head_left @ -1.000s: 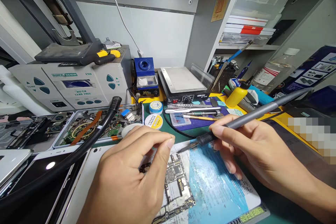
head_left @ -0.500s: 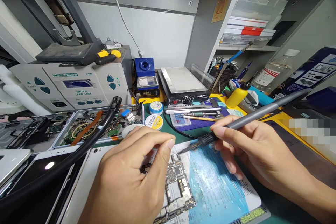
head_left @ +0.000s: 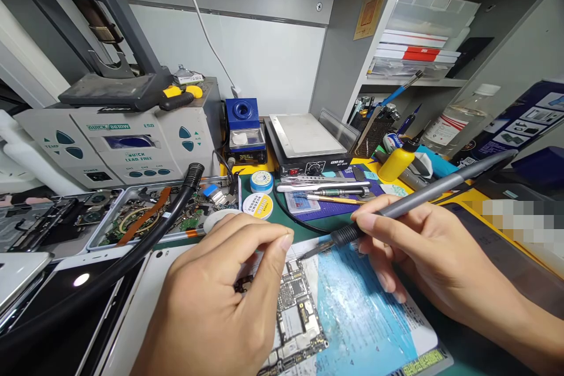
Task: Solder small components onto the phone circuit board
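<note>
Between the thumb and fingers of my right hand [head_left: 434, 244] is a soldering iron [head_left: 412, 192], held like a pen and slanting down to the left. Its tip is at the far edge of a phone circuit board [head_left: 296, 311]; whether it touches cannot be told. My left hand [head_left: 215, 299] pinches thumb against forefinger over the board's left side, hiding part of it. Whatever is in that pinch is too small to make out. Under the board lies a blue and white printed sheet [head_left: 365, 311].
A hot air station [head_left: 132, 147] stands at the back left, its black hose [head_left: 145, 247] crossing phones. A parts tray [head_left: 154, 229], soldering station [head_left: 245, 155], hot plate [head_left: 308, 135], round tins [head_left: 259, 182], tweezers [head_left: 308, 180] and a yellow bottle [head_left: 396, 161] surround the work.
The whole view has shifted very slightly. Both hands and the soldering iron keep practically the same position over the board.
</note>
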Demonstrator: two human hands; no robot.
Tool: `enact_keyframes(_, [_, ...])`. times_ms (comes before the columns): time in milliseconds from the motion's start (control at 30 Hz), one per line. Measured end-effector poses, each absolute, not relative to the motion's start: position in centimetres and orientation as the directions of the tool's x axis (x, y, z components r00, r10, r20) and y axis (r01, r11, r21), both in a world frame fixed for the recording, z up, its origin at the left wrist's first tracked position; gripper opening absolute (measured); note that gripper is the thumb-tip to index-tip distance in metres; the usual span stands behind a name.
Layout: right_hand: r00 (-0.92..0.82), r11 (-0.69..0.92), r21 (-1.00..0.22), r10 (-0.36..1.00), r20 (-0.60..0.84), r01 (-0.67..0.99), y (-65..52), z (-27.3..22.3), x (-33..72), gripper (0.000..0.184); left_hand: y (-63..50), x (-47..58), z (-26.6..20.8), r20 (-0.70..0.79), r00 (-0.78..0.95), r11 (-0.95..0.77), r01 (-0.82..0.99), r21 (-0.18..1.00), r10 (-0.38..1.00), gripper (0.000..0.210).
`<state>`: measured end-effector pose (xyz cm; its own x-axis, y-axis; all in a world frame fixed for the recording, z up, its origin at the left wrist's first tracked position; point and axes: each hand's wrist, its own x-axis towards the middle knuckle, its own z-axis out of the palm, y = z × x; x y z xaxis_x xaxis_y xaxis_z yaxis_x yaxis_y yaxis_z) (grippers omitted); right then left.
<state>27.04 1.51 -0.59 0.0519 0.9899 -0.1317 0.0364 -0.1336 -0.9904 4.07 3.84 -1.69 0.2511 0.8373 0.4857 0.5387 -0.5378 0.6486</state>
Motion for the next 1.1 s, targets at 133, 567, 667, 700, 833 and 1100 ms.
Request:
enact_keyframes(133, [0.066,-0.143,-0.989,0.988,-0.141,0.034,1.56,-0.60,26.95,0.010,3.82,4.08,-1.57,0.482,0.260,-0.539,0.540,0.646,0.837,0.008])
enact_keyframes(567, [0.027,-0.139,-0.990,0.990,-0.138,0.012,1.59,-0.97,27.38,0.007,4.01,3.92,-1.75,0.479,0.280,-0.549,0.538,0.639,0.832,0.006])
enact_keyframes(667, [0.026,-0.144,-0.990,0.989,-0.143,0.003,1.61,-1.02,27.44,0.007,3.95,3.82,-1.82,0.487,0.281,-0.556,0.542,0.631,0.827,0.005])
enact_keyframes(700, [0.023,-0.143,-0.990,0.989,-0.143,0.002,1.62,-1.02,27.41,0.007,3.92,3.80,-1.83,0.489,0.283,-0.558,0.543,0.627,0.825,0.005])
enact_keyframes(833, [0.017,-0.146,-0.989,0.989,-0.146,0.000,1.61,-1.03,27.34,0.006,3.91,3.90,-1.79,0.486,0.283,-0.555,0.547,0.627,0.827,0.007])
enact_keyframes(1100, [0.023,-0.143,-0.990,0.990,-0.143,0.003,1.59,-1.07,27.43,0.007,3.92,3.86,-1.85,0.490,0.281,-0.559,0.533,0.636,0.825,0.008])
